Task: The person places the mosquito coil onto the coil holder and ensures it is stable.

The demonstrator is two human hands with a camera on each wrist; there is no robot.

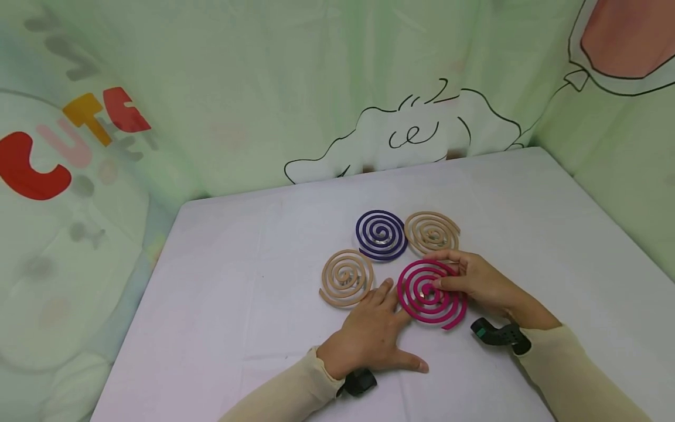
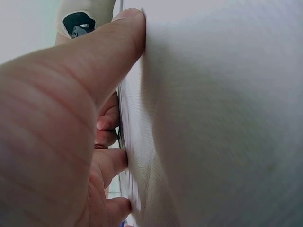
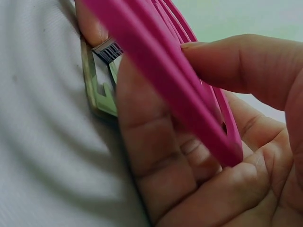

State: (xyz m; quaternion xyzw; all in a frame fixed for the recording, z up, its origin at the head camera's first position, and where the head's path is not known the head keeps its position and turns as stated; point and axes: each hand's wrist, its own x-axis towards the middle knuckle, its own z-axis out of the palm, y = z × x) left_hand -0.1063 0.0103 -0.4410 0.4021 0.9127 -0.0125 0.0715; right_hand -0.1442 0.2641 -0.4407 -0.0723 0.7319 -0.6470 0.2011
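A pink mosquito coil (image 1: pixel 405 291) is held by my right hand (image 1: pixel 482 287), thumb on top and fingers beneath. The coil (image 3: pixel 189 101) tilts above the cloth in the right wrist view. Below it shows a thin metal piece, like a coil stand (image 3: pixel 98 105), with a fingertip at its upper end. My left hand (image 1: pixel 371 334) rests on the table with fingers spread. Its thumb points right, and a finger reaches under the pink coil's left edge. A tan coil (image 1: pixel 323 280) lies by its fingertips. In the left wrist view the left thumb (image 2: pixel 109 42) touches the cloth.
A dark purple coil (image 1: pixel 364 237) and another tan coil (image 1: pixel 448 220) lie side by side behind the hands, with shiny bits under their centres. White cloth covers the table (image 1: pixel 211 293). A printed green curtain (image 1: pixel 263 88) stands behind it.
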